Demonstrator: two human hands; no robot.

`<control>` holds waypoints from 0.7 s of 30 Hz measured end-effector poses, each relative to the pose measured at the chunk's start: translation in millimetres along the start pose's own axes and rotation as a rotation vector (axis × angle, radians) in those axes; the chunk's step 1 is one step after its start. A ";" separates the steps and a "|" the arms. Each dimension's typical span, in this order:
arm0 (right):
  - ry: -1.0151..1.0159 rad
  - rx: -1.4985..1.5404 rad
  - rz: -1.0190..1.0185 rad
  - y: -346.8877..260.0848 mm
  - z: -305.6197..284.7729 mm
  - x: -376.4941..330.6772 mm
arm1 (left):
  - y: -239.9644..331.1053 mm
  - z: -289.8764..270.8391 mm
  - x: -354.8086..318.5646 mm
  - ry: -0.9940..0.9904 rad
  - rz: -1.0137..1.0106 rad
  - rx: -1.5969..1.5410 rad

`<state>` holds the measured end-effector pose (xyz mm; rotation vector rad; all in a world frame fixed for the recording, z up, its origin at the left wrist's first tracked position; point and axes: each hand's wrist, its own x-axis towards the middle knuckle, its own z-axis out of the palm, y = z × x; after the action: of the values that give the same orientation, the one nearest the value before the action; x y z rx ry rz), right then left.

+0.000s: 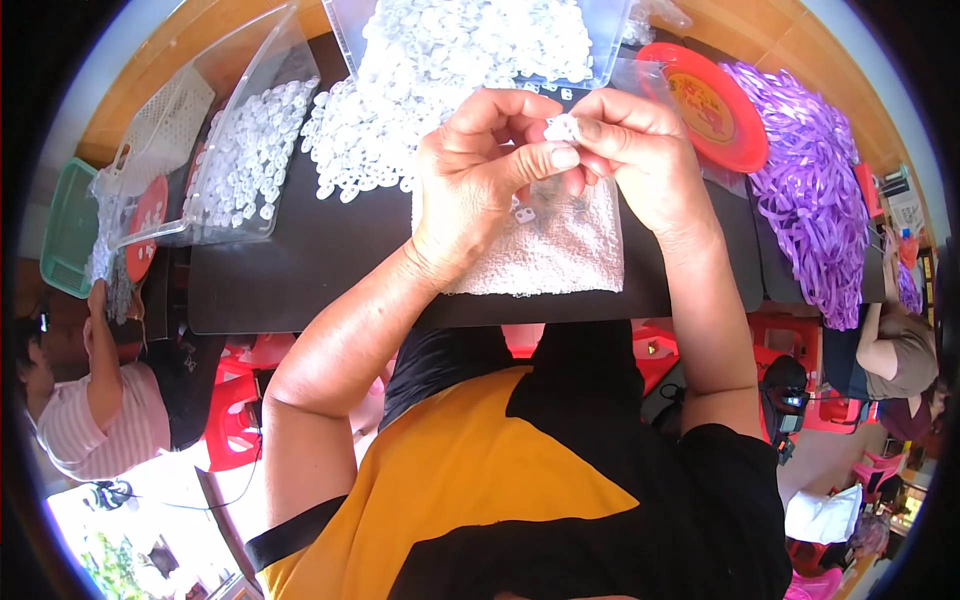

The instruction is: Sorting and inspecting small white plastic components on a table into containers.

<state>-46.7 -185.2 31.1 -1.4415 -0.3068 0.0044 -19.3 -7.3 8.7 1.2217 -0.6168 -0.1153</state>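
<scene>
My left hand [475, 170] and my right hand [645, 150] meet above a pale towel [560, 260] on the dark table. Between their fingertips is a small white plastic piece [562, 127], pinched by thumbs and forefingers; its exact kind is too small to make out. Another small white piece with dark holes [525, 214] shows below my left thumb, over the towel. Just beyond my hands lies a heap of similar white pieces [350, 140], spilling from a clear plastic bin [345, 35] filled with them. My fingers partly hide the towel's far side.
To the left, a tilted clear box [160, 236] holds more white pieces, near a white basket [165, 125] and a green tray [65, 230]. A red plate [752, 140] and piled purple ribbons [810, 190] lie right. Other people [110, 420] sit at both sides.
</scene>
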 end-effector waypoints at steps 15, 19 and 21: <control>0.059 -0.043 0.027 2.9 0.1 2.9 | 5.7 -1.9 -1.0 0.013 0.002 0.052; 0.047 -0.139 -0.031 6.4 -1.6 3.1 | 5.4 -2.2 -0.2 -0.004 -0.010 0.062; 0.056 -0.138 -0.039 6.8 -2.0 3.6 | 5.8 -1.2 0.5 -0.012 -0.033 0.026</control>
<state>-41.6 -185.5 25.1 -1.5695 -0.2938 -0.0902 -19.6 -4.4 13.8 1.2571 -0.6105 -0.1434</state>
